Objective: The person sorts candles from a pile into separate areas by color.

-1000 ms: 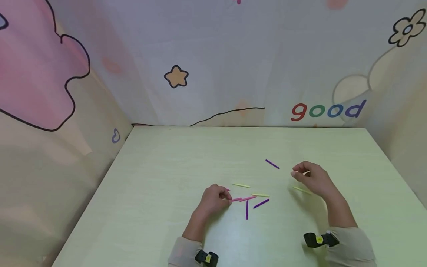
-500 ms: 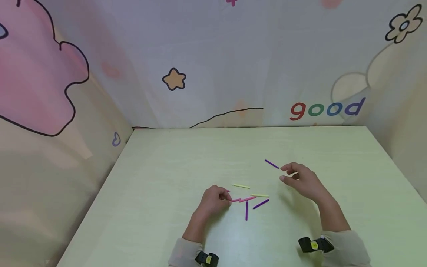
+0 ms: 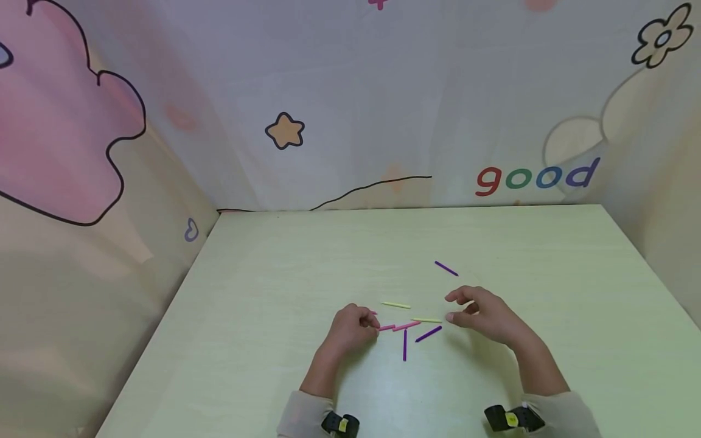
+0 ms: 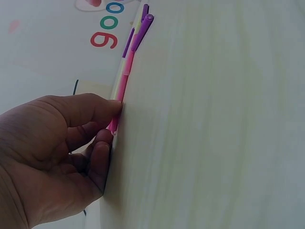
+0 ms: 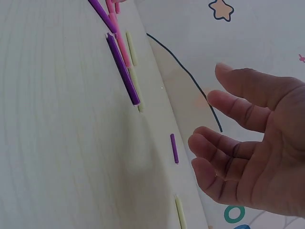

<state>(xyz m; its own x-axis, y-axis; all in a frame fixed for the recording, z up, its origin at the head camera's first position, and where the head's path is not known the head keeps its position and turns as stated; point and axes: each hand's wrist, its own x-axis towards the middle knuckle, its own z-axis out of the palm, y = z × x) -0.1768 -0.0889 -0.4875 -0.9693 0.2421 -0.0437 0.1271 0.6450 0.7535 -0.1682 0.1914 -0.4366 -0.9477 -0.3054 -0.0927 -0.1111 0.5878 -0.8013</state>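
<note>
Pink stick [image 3: 386, 328] on the table [image 3: 263, 274] has its left end pinched by the left hand [image 3: 350, 328]; rightward lie another pink stick [image 3: 407, 326], a yellow stick [image 3: 426, 320], a purple stick [image 3: 429, 334], then the right hand [image 3: 484, 313], relaxed, holding nothing.

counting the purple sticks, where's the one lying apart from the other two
In the head view, the separate purple stick lies on the table right of centre, beyond the right hand and lower-left of the printed word good.
</note>
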